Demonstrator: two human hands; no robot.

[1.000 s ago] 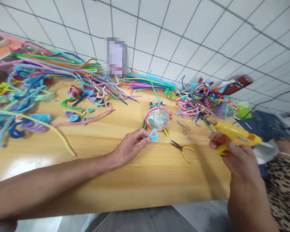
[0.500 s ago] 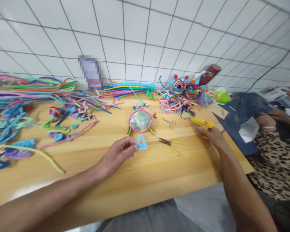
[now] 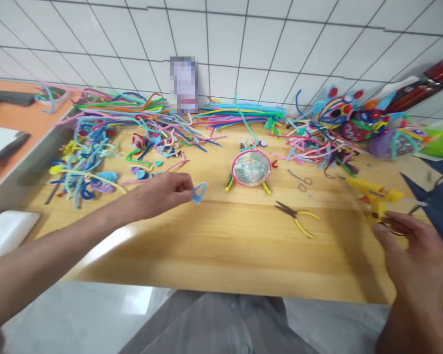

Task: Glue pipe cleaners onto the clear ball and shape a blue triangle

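Note:
My left hand (image 3: pixel 162 192) pinches a small light-blue pipe-cleaner triangle (image 3: pixel 199 192) just above the wooden table (image 3: pixel 221 246), left of a round shiny disc with a pink rim (image 3: pixel 251 168). A yellow glue gun (image 3: pixel 374 196) stands on the table at the right. My right hand (image 3: pixel 415 255) hovers just below it with fingers spread and loosely curled, holding nothing. Yellow-handled pliers (image 3: pixel 297 218) lie between the disc and the glue gun.
Small scissors (image 3: pixel 300 180) lie right of the disc. Heaps of coloured pipe cleaners (image 3: pixel 107 128) cover the table's back and left, with finished pipe-cleaner figures (image 3: pixel 347 118) at the back right. An orange surface (image 3: pixel 11 123) and a dark blue cloth (image 3: pixel 439 196) flank the table.
My right hand has let go of the glue gun, which now stands on the table. My left hand with the blue triangle has drifted left, away from the disc.

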